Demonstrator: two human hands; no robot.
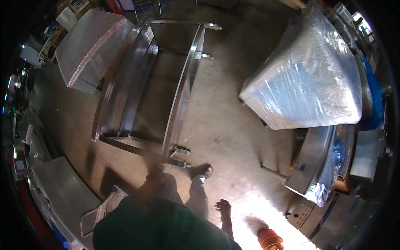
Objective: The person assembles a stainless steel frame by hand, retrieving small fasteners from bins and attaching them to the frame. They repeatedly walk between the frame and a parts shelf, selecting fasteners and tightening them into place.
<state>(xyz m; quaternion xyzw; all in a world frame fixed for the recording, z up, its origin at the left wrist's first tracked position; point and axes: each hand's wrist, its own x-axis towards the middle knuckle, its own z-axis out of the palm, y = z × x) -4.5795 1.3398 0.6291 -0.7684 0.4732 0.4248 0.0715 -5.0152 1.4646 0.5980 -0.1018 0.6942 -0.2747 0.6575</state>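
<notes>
A stainless steel frame (180, 98) with long side rails and short legs lies on the floor in front of my feet. My right hand (223, 206) hangs beside my right leg, its fingers loosely apart and holding nothing. It touches nothing and is some way from the frame's near end. A brownish blur (153, 179) lies over my left leg, close to that near end. I cannot tell whether it is my left hand, and no fingers can be made out there.
A bulky bubble-wrapped piece (91, 46) stands at the far left. To the right is a large plastic-wrapped one (308, 91), with a steel unit (310, 160) beside it. At the near left is a steel surface (66, 187). An orange-red object with yellow bands (270, 239) stands at the lower edge.
</notes>
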